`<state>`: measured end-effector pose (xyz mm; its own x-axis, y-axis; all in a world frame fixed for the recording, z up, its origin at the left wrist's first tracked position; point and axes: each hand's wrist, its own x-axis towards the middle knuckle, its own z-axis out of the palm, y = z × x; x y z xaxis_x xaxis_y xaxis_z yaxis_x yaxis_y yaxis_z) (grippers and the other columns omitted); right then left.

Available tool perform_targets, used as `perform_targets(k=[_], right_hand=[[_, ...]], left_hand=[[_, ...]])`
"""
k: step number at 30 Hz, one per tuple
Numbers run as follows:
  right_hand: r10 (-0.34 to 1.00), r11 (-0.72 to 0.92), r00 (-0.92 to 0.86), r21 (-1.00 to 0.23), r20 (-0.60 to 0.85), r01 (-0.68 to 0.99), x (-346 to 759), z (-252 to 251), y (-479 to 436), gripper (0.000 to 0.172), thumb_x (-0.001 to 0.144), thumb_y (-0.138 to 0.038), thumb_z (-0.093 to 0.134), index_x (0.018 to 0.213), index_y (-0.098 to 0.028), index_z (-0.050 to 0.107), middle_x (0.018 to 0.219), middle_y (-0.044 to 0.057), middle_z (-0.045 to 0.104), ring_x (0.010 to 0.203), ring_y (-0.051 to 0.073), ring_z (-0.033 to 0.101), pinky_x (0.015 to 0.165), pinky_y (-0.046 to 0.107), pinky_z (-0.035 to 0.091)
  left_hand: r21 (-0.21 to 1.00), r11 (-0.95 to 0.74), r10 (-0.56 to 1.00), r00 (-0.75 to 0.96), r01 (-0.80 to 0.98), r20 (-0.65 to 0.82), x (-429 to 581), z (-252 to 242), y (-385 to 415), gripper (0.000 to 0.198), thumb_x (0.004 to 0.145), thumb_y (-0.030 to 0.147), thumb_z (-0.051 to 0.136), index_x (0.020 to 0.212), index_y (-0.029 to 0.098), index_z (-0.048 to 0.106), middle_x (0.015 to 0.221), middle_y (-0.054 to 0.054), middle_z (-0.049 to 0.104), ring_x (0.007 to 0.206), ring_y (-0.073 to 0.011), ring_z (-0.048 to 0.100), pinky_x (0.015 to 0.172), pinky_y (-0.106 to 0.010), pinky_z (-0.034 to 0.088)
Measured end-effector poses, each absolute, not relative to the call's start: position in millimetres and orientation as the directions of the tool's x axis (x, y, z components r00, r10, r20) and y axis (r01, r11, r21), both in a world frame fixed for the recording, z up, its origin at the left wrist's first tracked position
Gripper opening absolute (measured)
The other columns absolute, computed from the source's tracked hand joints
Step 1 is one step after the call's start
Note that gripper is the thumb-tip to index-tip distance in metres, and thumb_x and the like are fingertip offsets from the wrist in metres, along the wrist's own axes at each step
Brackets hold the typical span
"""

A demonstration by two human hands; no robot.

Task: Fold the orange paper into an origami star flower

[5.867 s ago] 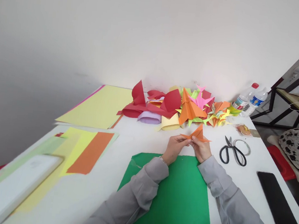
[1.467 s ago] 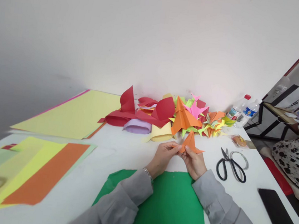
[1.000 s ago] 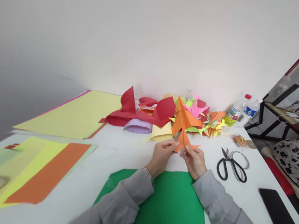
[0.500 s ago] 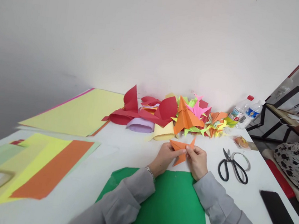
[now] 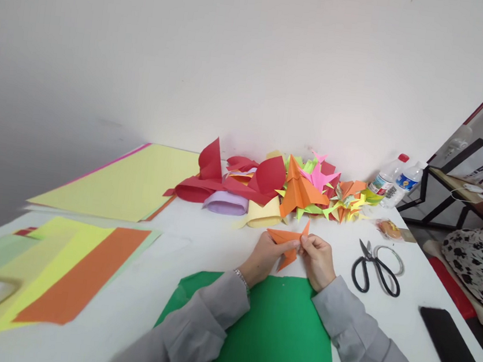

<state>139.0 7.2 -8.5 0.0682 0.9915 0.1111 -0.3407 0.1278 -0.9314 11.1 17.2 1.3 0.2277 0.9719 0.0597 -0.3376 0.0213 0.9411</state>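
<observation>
An orange folded-paper figure (image 5: 282,236) with pointed tips is held up between my two hands, just beyond a green paper sheet (image 5: 280,336). My left hand (image 5: 261,257) grips its left and middle part, the thumb lying across the front. With thumb and fingers, my right hand (image 5: 318,259) pinches the right end close to an upright point. The fingers behind the paper are partly hidden. Both forearms rest over the green sheet. Behind the hands lies a heap of folded paper pieces, among them a larger orange figure (image 5: 299,190) and a pink one (image 5: 320,177).
Black-handled scissors (image 5: 375,272) lie to the right beside a wire ring (image 5: 393,259), with a long black object (image 5: 457,356) nearer. Two plastic bottles (image 5: 394,181) stand at the back right. Coloured sheets (image 5: 82,273) cover the left. A person in patterned clothing (image 5: 480,260) sits at far right.
The orange paper figure has shifted slightly left and turned a little in my hands. My right fingers have moved slightly on its right end. Both hands keep hold.
</observation>
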Motion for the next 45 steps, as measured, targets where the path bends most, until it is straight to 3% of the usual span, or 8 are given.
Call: perform_targets(k=[9, 15, 20, 23, 32, 39, 45], right_hand=[[0.999, 0.015, 0.044, -0.872, -0.008, -0.489, 136.0, -0.5, 6.7, 0.042, 0.071, -0.053, 0.067, 0.052, -0.016, 0.06, 0.047, 0.0, 0.055, 0.047, 0.012, 0.046, 0.051, 0.028, 0.036], [0.998, 0.045, 0.051, -0.907, 0.026, -0.418, 137.5, -4.5, 7.1, 0.033, 0.065, -0.039, 0.076, 0.051, -0.016, 0.057, 0.046, -0.002, 0.055, 0.047, 0.01, 0.047, 0.054, 0.026, 0.037], [0.998, 0.065, 0.049, -0.922, 0.05, -0.382, 138.4, -4.2, 5.9, 0.026, 0.069, -0.039, 0.073, 0.061, -0.017, 0.062, 0.047, -0.003, 0.055, 0.047, 0.011, 0.048, 0.053, 0.026, 0.038], [0.998, 0.065, 0.039, -0.924, 0.054, -0.376, 139.1, -4.9, 5.7, 0.031, 0.069, -0.039, 0.073, 0.054, -0.018, 0.057, 0.047, -0.004, 0.054, 0.046, 0.01, 0.048, 0.054, 0.025, 0.038], [0.999, 0.039, 0.035, -0.902, 0.027, -0.43, 137.9, -3.7, 6.0, 0.031, 0.068, -0.037, 0.074, 0.052, -0.017, 0.057, 0.045, -0.004, 0.053, 0.045, 0.01, 0.045, 0.052, 0.025, 0.036], [0.996, 0.031, 0.087, -0.871, -0.014, -0.491, 137.0, -4.8, 7.2, 0.027, 0.062, -0.036, 0.079, 0.055, -0.017, 0.061, 0.05, -0.003, 0.056, 0.047, 0.009, 0.046, 0.049, 0.024, 0.036], [0.985, 0.04, 0.161, -0.836, -0.058, -0.548, 139.1, -0.7, 10.2, 0.026, 0.064, -0.04, 0.076, 0.058, -0.017, 0.066, 0.054, 0.0, 0.058, 0.051, 0.012, 0.049, 0.051, 0.026, 0.039]], left_hand=[[0.916, 0.045, 0.962, 0.265, -0.398, 0.068, 12.3, 9.6, 13.5, 0.02, 0.062, 0.032, 0.075, 0.059, 0.014, 0.069, 0.063, -0.006, 0.067, 0.063, -0.0168, 0.06, 0.067, -0.03, 0.049], [0.954, 0.045, 0.968, 0.25, -0.295, 0.032, 10.0, 2.2, 16.1, 0.02, 0.059, 0.031, 0.077, 0.057, 0.013, 0.068, 0.058, -0.004, 0.065, 0.058, -0.0147, 0.056, 0.06, -0.026, 0.046], [0.957, 0.035, 0.957, 0.285, -0.286, 0.05, 10.1, -0.7, 17.6, 0.02, 0.062, 0.032, 0.075, 0.058, 0.013, 0.069, 0.06, -0.005, 0.066, 0.06, -0.015, 0.057, 0.062, -0.026, 0.046], [0.968, 0.051, 0.962, 0.274, -0.246, 0.018, 10.5, 0.2, 17.4, 0.02, 0.059, 0.032, 0.077, 0.059, 0.013, 0.069, 0.061, -0.006, 0.066, 0.06, -0.0155, 0.057, 0.061, -0.026, 0.046], [0.967, 0.057, 0.953, 0.304, -0.249, 0.022, 10.1, -0.3, 18.5, 0.021, 0.059, 0.032, 0.076, 0.059, 0.012, 0.07, 0.061, -0.007, 0.067, 0.06, -0.0161, 0.057, 0.061, -0.027, 0.046], [0.96, 0.105, 0.964, 0.262, -0.259, -0.035, 12.0, 8.5, 13.8, 0.017, 0.053, 0.022, 0.077, 0.052, 0.012, 0.063, 0.049, 0.001, 0.058, 0.05, -0.0094, 0.049, 0.052, -0.022, 0.039], [0.949, 0.168, 0.946, 0.314, -0.269, -0.078, 12.2, 11.4, 12.1, 0.02, 0.052, 0.025, 0.076, 0.049, 0.012, 0.06, 0.045, 0.0, 0.057, 0.044, -0.0103, 0.048, 0.046, -0.024, 0.036]])
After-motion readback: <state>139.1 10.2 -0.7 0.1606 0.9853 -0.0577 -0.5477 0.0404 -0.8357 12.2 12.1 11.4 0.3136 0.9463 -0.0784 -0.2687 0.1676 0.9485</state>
